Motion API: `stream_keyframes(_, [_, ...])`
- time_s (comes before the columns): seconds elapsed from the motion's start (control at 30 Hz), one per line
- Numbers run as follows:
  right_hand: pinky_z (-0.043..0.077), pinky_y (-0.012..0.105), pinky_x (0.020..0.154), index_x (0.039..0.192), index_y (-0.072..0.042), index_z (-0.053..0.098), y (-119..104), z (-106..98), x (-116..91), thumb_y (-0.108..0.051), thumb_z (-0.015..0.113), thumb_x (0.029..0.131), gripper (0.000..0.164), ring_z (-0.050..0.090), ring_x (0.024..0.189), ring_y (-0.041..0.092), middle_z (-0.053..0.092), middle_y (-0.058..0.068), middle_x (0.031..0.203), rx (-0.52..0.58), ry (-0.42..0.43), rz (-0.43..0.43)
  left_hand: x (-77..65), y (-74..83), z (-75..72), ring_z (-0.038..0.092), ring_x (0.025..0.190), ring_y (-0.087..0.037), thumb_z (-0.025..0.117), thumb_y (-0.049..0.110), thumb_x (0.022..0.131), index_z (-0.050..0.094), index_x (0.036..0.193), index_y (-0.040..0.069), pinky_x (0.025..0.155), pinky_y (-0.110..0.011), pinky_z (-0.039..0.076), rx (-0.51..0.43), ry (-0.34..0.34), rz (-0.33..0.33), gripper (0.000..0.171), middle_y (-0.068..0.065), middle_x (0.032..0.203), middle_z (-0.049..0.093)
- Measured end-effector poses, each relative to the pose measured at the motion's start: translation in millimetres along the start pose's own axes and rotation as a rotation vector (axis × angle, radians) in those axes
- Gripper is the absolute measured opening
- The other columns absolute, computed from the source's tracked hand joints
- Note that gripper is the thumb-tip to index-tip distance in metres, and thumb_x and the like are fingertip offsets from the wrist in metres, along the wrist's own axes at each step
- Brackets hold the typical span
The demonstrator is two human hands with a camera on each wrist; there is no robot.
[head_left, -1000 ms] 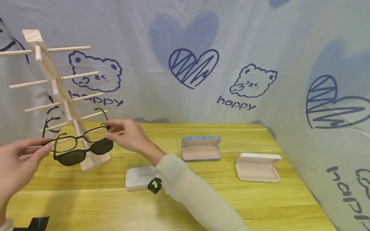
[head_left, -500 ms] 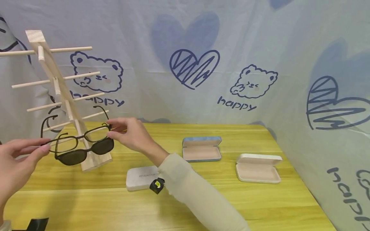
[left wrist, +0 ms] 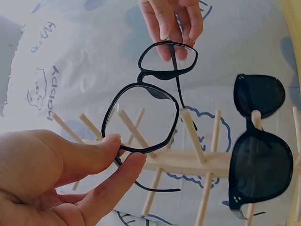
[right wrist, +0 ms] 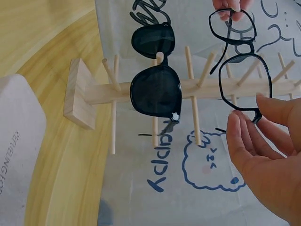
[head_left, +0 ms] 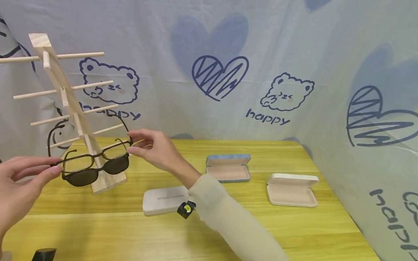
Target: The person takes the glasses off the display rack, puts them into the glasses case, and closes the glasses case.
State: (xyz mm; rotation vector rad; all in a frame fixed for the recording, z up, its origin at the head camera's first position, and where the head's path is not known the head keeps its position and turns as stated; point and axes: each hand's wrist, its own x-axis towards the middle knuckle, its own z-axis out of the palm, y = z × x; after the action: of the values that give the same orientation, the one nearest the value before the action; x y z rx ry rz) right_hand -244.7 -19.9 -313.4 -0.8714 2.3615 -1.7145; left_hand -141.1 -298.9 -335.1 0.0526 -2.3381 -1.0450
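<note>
Both hands hold one pair of black-framed eyeglasses [head_left: 97, 156] with clear lenses, temples unfolded and pointing away toward the back. My left hand [head_left: 26, 186] pinches the left hinge end between thumb and fingers. At the opposite hinge, my right hand [head_left: 158, 149] pinches the frame the same way. Behind the glasses stands a wooden peg display stand [head_left: 70, 96]. Black sunglasses [head_left: 80, 178] sit on a low peg of that stand, just below the eyeglasses in the head view. The wrist views show the eyeglasses in front of the higher pegs, apart from the sunglasses.
A closed white glasses case [head_left: 160, 202] with printed lettering lies right of the stand, partly behind the right sleeve. Farther right are an open blue case [head_left: 228, 173] and an open white case [head_left: 290, 194]. A printed curtain [head_left: 156, 101] hangs behind the wooden table [head_left: 248, 224].
The eyeglasses have shifted slightly to the right, their right end rising a little, with the right hand moving along. Both hands keep their pinch. The sunglasses stay on their peg.
</note>
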Motion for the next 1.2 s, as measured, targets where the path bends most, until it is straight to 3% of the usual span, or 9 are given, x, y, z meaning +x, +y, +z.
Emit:
stream_keyframes(0.1, [0.059, 0.015, 0.081, 0.139, -0.009, 0.064, 0, -6, -5, -0.012, 0.075, 0.095, 0.045, 0.070, 0.098, 0.006, 0.070, 0.011, 0.133, 0.021, -0.006, 0.008, -2.1, 6.1, -1.2, 0.053, 0.082, 0.028, 0.073, 0.003, 0.094, 0.077, 0.102, 0.023, 0.071, 0.007, 0.042, -0.032, -0.016, 0.020, 0.023, 0.035, 0.099, 0.052])
stream_keyframes(0.2, [0.059, 0.016, 0.082, 0.141, -0.010, 0.063, -1, -12, -11, -0.014, 0.075, 0.096, 0.047, 0.071, 0.100, 0.008, 0.069, 0.010, 0.135, 0.030, -0.012, 0.011, -4.8, 14.7, -0.9, 0.055, 0.081, 0.027, 0.074, -0.001, 0.093, 0.075, 0.100, 0.032, 0.072, 0.007, 0.042, -0.066, -0.031, 0.035, 0.034, 0.035, 0.098, 0.055])
stream_keyframes(0.4, [0.059, 0.017, 0.082, 0.142, -0.010, 0.062, -1, -22, -18, -0.015, 0.074, 0.096, 0.048, 0.072, 0.103, 0.012, 0.068, 0.009, 0.137, 0.028, -0.026, -0.005, -11.3, 33.7, 1.8, 0.054, 0.080, 0.029, 0.075, -0.005, 0.090, 0.076, 0.098, 0.026, 0.069, 0.006, 0.042, -0.040, -0.041, 0.046, 0.031, 0.039, 0.095, 0.055])
stream_keyframes(0.43, [0.059, 0.017, 0.082, 0.142, -0.010, 0.062, -1, -24, -19, -0.014, 0.074, 0.096, 0.048, 0.072, 0.103, 0.013, 0.068, 0.010, 0.137, 0.027, -0.026, -0.009, -12.2, 36.4, 2.3, 0.054, 0.080, 0.030, 0.075, -0.004, 0.091, 0.078, 0.099, 0.018, 0.069, 0.007, 0.041, -0.030, -0.045, 0.044, 0.024, 0.041, 0.094, 0.054])
stream_keyframes(0.57, [0.059, 0.017, 0.081, 0.142, -0.009, 0.062, 0, -29, -23, -0.013, 0.074, 0.096, 0.047, 0.072, 0.101, 0.013, 0.068, 0.011, 0.138, 0.017, -0.019, -0.015, -14.5, 42.6, 4.0, 0.054, 0.081, 0.031, 0.075, 0.001, 0.092, 0.078, 0.102, 0.007, 0.071, 0.007, 0.040, -0.011, -0.062, 0.038, 0.012, 0.041, 0.094, 0.055])
stream_keyframes(0.73, [0.059, 0.018, 0.080, 0.142, -0.010, 0.063, 2, -33, -28, -0.012, 0.074, 0.096, 0.047, 0.071, 0.099, 0.012, 0.068, 0.010, 0.137, 0.008, -0.012, -0.014, -16.5, 46.4, 5.2, 0.054, 0.081, 0.031, 0.078, 0.005, 0.091, 0.077, 0.107, -0.002, 0.070, 0.007, 0.042, 0.009, -0.073, 0.049, 0.017, 0.041, 0.096, 0.055])
stream_keyframes(1.0, [0.060, 0.019, 0.083, 0.140, -0.008, 0.064, 8, -42, -42, -0.011, 0.073, 0.096, 0.045, 0.072, 0.099, 0.014, 0.068, 0.013, 0.137, 0.005, 0.009, -0.043, -20.0, 57.2, 8.8, 0.047, 0.088, 0.035, 0.081, 0.014, 0.090, 0.080, 0.106, 0.010, 0.067, 0.006, 0.044, 0.068, -0.129, 0.057, 0.016, 0.048, 0.098, 0.052])
stream_keyframes(1.1, [0.061, 0.021, 0.084, 0.139, -0.006, 0.064, 13, -46, -47, -0.010, 0.073, 0.097, 0.044, 0.071, 0.099, 0.016, 0.067, 0.014, 0.137, 0.011, 0.016, -0.050, -19.4, 59.0, 13.2, 0.048, 0.088, 0.034, 0.082, 0.017, 0.090, 0.081, 0.104, 0.016, 0.061, 0.000, 0.045, 0.081, -0.165, 0.072, 0.015, 0.049, 0.098, 0.054])
stream_keyframes(1.2, [0.060, 0.021, 0.084, 0.139, -0.006, 0.064, 20, -51, -52, -0.010, 0.072, 0.097, 0.043, 0.071, 0.098, 0.016, 0.068, 0.013, 0.136, 0.022, 0.033, -0.042, -19.4, 61.3, 21.9, 0.052, 0.083, 0.031, 0.081, 0.020, 0.091, 0.081, 0.105, 0.019, 0.057, -0.009, 0.047, 0.091, -0.215, 0.085, 0.014, 0.027, 0.106, 0.071])
